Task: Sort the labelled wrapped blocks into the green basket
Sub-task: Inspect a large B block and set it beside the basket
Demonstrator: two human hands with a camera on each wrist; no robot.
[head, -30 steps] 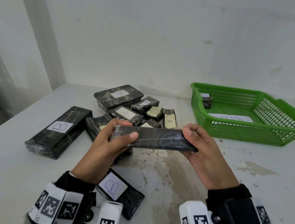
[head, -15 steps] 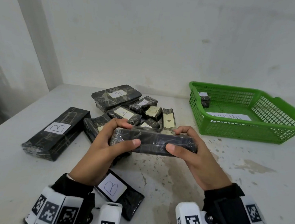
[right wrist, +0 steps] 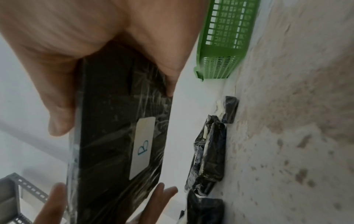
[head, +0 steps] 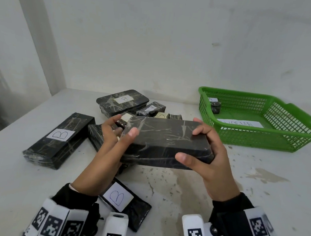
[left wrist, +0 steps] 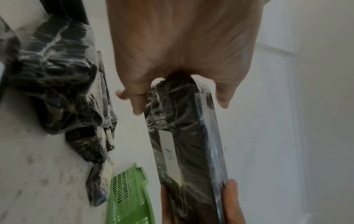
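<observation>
Gripping one wrapped block [head: 165,141] by its ends, left hand [head: 111,144] and right hand [head: 207,152] both curled round it, thumbs on the near edge. Held clear above mid-tabletop [head: 220,180], blank face upward, "B" label [right wrist: 142,147] turned underneath, probably to read it. Other blocks [head: 123,102] heaped toward the far edge; green basket [head: 262,135] at the far right corner, one small block [head: 215,106] inside.
</observation>
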